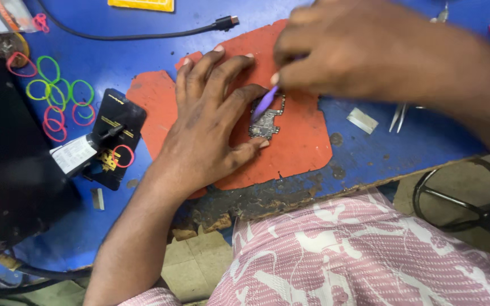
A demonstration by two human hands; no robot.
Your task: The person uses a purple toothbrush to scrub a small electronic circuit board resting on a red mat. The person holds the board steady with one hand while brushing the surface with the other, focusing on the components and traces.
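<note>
The circuit board (266, 122) is lying on the orange mat (301, 141), pinned between the thumb and forefinger of the left hand (208, 127), which is pressing flat with fingers spread, grasping nothing else. The right hand (358, 54) is clenching a purple tool (265, 103) just above, its tip touching the board's far left edge. Tweezers (398, 116) are lying to the right on the blue table (370, 153); coloured rubber bands (58, 96) are scattered far left.
</note>
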